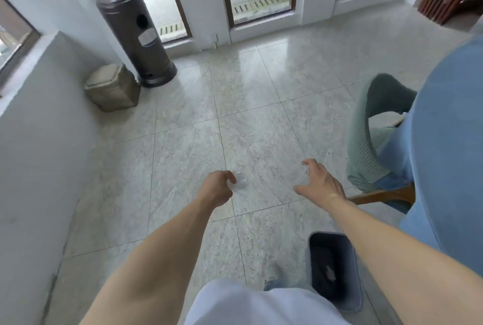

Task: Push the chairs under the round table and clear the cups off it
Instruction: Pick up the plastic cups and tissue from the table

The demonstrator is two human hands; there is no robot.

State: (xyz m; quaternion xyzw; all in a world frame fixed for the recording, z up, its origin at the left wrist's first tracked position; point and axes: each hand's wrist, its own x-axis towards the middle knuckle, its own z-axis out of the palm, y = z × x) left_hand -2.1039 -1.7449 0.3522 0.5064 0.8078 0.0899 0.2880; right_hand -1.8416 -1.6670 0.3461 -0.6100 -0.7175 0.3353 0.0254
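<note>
While unlabelled, cups (241, 183) in hands (218, 186).

Two hands are reaching out over the tiled floor, the left hand (218, 186) and the right hand (320, 183), and two clear plastic cups are showing, one cup (240, 183) at the left hand's fingertips and a second cup (300, 174) against the right hand's fingers. One green chair (366, 142) is standing just right of the right hand, one blue-covered table (449, 147) is sitting beyond it, and one grey bin (351, 296) is resting below the right forearm. One patio heater (141, 37) and one beige sack (112, 88) are standing far ahead of the left hand.
</note>
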